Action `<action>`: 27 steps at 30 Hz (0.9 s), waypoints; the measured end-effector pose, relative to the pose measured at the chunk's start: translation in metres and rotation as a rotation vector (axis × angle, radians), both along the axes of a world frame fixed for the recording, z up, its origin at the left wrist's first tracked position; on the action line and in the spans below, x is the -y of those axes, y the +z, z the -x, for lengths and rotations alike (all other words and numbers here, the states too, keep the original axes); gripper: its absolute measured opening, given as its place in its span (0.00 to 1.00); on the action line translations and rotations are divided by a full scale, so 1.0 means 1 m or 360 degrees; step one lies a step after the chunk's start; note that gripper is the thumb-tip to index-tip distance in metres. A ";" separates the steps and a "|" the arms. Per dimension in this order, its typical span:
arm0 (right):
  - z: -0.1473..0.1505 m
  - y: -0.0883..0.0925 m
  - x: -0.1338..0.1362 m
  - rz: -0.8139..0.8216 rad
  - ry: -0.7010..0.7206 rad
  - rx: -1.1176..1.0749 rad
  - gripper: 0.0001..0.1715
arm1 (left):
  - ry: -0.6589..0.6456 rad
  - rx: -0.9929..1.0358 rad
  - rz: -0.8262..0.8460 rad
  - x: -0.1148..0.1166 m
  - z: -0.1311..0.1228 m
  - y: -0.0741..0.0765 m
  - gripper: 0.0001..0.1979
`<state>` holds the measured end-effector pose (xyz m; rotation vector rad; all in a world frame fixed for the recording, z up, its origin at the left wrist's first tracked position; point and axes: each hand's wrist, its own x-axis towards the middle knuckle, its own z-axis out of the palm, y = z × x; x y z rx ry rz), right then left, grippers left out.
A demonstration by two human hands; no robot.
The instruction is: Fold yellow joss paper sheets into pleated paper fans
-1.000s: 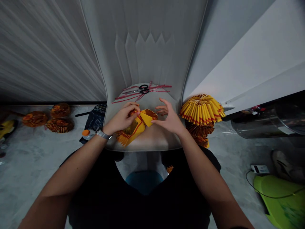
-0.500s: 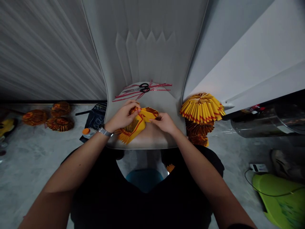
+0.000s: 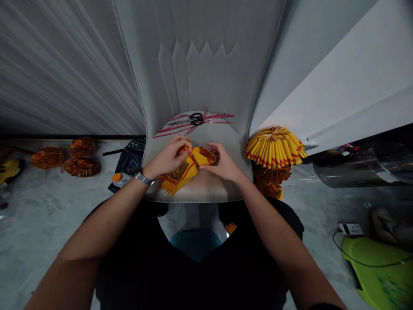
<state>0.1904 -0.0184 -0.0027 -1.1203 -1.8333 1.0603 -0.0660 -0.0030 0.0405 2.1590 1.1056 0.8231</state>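
Over the front of the grey chair seat (image 3: pixel 222 183), both hands are on a bundle of pleated yellow joss paper (image 3: pixel 183 173) with red bands and gold patches. My left hand (image 3: pixel 172 156), a watch at its wrist, is closed on the upper part of the bundle; its fingertips hide some folds. My right hand (image 3: pixel 223 163) curves round the raised right-hand fold, thumb along the lower edge and fingers by the upper edge. Behind the hands, black-handled scissors (image 3: pixel 196 119) lie across red plastic strips (image 3: pixel 219 116) on the seat.
Right of the chair stands a stack of yellow paper fans (image 3: pixel 274 146). Several round pleated paper pieces (image 3: pixel 47 158) lie on the floor at left, near a dark bag (image 3: pixel 129 159) and an orange-capped bottle (image 3: pixel 118 178). A green plastic object (image 3: pixel 377 267) sits at lower right.
My right hand has gone from pinching the paper's right end to a wider spread around it, fingers raised. My left hand and the bundle have hardly moved.
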 end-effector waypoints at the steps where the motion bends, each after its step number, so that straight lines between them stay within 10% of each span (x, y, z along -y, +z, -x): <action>1: -0.001 0.007 0.003 -0.0080 -0.0069 0.0051 0.49 | -0.0016 0.0005 -0.0015 0.000 0.000 0.001 0.09; 6: 0.014 0.043 0.044 -0.0371 -0.0234 0.0595 0.16 | -0.0008 -0.0011 -0.0035 0.000 -0.004 0.001 0.08; 13: 0.075 0.031 0.088 -0.0571 0.0482 0.1225 0.31 | 0.0016 -0.0014 0.0020 -0.009 -0.005 0.000 0.08; 27: 0.066 0.027 0.066 -0.0808 0.0578 0.1182 0.16 | -0.0023 -0.0011 0.0045 -0.010 0.000 0.000 0.08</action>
